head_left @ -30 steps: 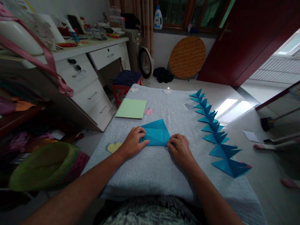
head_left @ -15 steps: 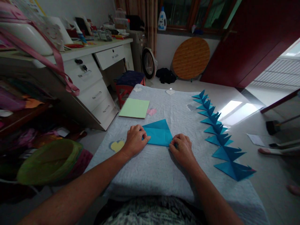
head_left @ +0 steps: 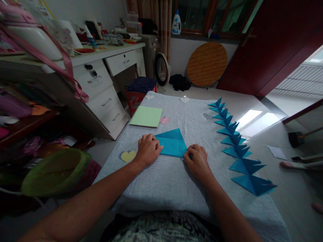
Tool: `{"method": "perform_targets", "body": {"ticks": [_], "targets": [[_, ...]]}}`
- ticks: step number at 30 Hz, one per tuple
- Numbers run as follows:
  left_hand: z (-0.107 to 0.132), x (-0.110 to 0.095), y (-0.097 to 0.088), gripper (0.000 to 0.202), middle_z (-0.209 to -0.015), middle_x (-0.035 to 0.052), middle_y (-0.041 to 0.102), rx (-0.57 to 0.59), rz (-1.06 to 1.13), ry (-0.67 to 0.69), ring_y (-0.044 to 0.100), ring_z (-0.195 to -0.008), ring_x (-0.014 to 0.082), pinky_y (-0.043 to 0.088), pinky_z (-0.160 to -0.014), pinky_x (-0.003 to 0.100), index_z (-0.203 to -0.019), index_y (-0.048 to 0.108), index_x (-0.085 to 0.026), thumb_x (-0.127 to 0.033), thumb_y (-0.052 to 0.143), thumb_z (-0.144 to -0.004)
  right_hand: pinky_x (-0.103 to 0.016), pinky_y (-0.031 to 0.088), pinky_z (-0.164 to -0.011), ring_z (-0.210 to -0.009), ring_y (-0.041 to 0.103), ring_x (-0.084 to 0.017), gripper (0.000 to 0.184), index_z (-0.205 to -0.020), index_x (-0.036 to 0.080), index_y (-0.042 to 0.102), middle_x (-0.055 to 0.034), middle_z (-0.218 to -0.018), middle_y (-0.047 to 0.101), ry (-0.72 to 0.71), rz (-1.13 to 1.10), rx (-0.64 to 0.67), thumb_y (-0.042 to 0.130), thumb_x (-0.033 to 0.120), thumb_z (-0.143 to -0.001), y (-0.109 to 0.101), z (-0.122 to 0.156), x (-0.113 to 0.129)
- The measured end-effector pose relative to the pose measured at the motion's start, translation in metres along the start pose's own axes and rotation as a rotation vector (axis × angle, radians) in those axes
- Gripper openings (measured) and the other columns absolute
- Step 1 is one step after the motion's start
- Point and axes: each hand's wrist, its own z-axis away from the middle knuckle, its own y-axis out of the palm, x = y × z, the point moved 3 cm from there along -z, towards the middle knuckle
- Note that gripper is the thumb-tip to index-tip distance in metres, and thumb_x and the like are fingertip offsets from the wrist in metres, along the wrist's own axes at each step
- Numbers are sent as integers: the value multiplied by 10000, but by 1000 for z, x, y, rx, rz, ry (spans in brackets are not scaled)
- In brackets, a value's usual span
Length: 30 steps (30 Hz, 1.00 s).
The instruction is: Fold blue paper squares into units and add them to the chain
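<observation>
A blue paper folded into a triangle lies on the grey cloth-covered table in front of me. My left hand presses its fingers together on the paper's left corner. My right hand pinches the paper's lower right corner. Both hands rest on the cloth. Along the table's right side runs a row of several folded blue paper pieces, linked tip to tail.
A green paper pad lies at the table's far left, a pink heart patch beside it. A yellow heart patch is left of my left hand. A white desk with drawers and a red stool stand to the left.
The top layer of the blue paper has been flattened down and my hands have kept hold of its two lower corners. The view has shifted slightly.
</observation>
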Motion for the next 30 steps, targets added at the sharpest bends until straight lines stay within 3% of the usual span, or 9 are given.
{"method": "perform_targets", "body": {"ticks": [22, 26, 30], "targets": [[1, 0, 1, 229, -961, 74, 575, -1, -52, 4, 487, -976, 278, 390, -880, 470, -702, 616, -193, -332, 613, -884, -423, 378, -827, -937, 521, -271, 178, -629, 211, 584, -71, -902, 639, 42, -9, 41, 630, 157, -792, 0, -1, -1], [2, 0, 2, 111, -1001, 76, 571, -21, -64, 2, 481, -1018, 293, 380, -916, 482, -873, 631, -209, -320, 640, -871, -425, 378, -835, -937, 523, -267, 181, -630, 210, 587, -70, -907, 638, 45, -5, 52, 627, 165, -800, 0, -1, -1], [2, -5, -1, 168, -1116, 84, 561, -88, -39, 114, 458, -1092, 298, 381, -943, 472, -1042, 623, -229, -224, 632, -874, -426, 378, -839, -940, 517, -267, 178, -630, 210, 589, -73, -918, 635, 50, 7, 43, 630, 164, -797, 0, -1, -1]]}}
